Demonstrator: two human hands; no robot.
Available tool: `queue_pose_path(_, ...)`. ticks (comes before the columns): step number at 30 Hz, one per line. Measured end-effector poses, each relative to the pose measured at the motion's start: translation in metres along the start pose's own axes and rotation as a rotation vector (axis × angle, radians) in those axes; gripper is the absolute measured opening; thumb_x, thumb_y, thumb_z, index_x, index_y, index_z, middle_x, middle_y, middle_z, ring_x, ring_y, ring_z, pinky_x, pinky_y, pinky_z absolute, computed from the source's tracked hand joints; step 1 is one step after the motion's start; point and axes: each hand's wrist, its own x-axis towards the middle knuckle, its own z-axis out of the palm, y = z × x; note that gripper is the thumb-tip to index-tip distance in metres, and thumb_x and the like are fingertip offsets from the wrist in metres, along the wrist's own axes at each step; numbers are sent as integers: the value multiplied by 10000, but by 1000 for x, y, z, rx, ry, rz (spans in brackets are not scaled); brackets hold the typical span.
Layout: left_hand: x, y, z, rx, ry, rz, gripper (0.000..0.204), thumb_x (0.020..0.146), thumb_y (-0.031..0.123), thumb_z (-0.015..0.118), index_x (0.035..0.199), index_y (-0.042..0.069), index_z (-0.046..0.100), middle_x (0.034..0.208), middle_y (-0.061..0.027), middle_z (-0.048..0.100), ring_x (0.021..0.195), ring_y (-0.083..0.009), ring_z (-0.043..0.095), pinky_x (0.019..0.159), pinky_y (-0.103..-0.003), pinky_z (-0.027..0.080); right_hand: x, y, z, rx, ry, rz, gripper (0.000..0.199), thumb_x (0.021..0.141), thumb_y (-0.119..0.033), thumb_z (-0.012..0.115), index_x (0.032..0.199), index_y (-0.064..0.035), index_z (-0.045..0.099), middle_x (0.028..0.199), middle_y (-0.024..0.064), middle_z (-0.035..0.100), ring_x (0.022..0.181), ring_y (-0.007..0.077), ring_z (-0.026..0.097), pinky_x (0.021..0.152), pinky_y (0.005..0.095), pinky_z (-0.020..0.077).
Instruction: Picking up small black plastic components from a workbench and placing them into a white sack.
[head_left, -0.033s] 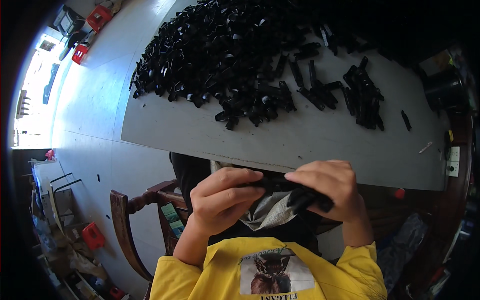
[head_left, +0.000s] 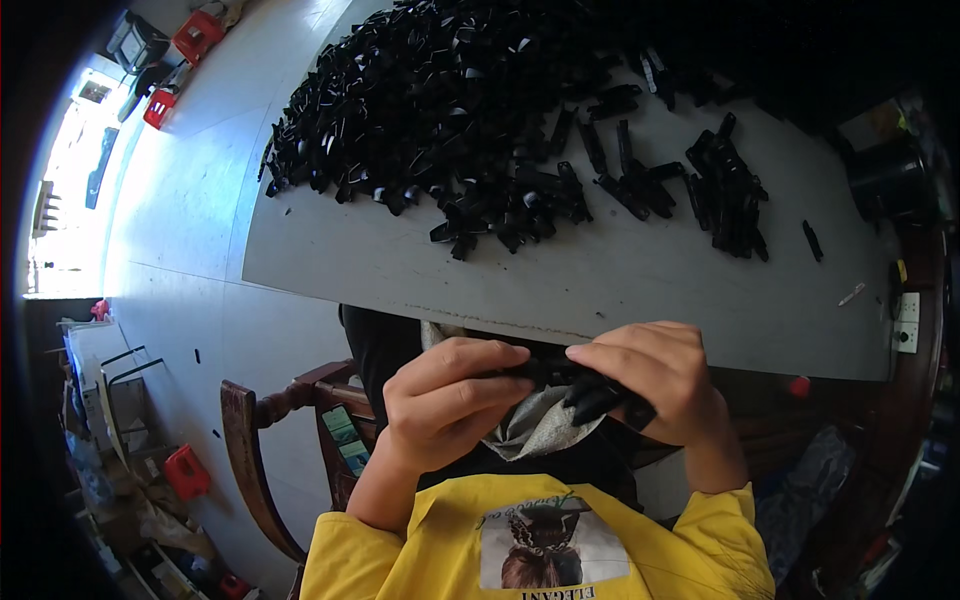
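Just off the table's near edge, my left hand (head_left: pixel 452 398) pinches the end of a small black plastic part (head_left: pixel 545 370) between thumb and fingers. My right hand (head_left: pixel 660 378) grips the other end of that part with its fingertips. Several more black plastic parts (head_left: pixel 592 398) are bunched under the right palm, their ends sticking out below the fingers. How the pieces at the fingertips fit together is too dark to tell. Below the hands, a pale woven cloth (head_left: pixel 545 425) lies across my lap.
A large heap of black plastic parts (head_left: pixel 420 110) covers the far left and middle of the grey table (head_left: pixel 400 265). A smaller cluster of longer black pieces (head_left: pixel 728 190) lies at the right, with one single piece (head_left: pixel 812 241) beyond it. A wooden chair (head_left: pixel 240 430) stands at the left.
The parts under my right palm have shifted slightly to the left and tilted. Both hands have barely moved, and their grip is the same.
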Motion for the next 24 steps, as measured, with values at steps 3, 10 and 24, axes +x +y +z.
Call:
queue_pose_path(3, -1, 2, 3, -57, -28, -63, 90, 762, 33, 720, 839, -8, 699, 931, -163, 685, 822, -262, 668, 724, -314, 532, -5, -7, 8, -134, -16, -20, 260, 686, -142, 693, 915, -20, 682, 774, 72, 642, 628, 189, 653, 520, 296, 507)
queue_pose_path(10, -7, 15, 26, -831, -123, -328, 658, 1021, 436, 331, 785, -61, 692, 932, -235, 692, 900, -348, 665, 828, -411, 527, -25, -19, 47, -20, -45, -136, 199, 714, -99, 668, 907, -55, 691, 683, 13, 542, 533, 158, 561, 430, 293, 422)
queue_pose_path(24, 3, -65, 3, 430, 188, -218, 195, 782, -58, 561, 952, 18, 618, 1018, -129, 581, 969, -303, 558, 825, -358, 450, -1, 27, 19, -289, 78, 299, 421, 591, 92, 672, 986, -19, 580, 880, 137, 608, 851, 334, 618, 763, 396, 490)
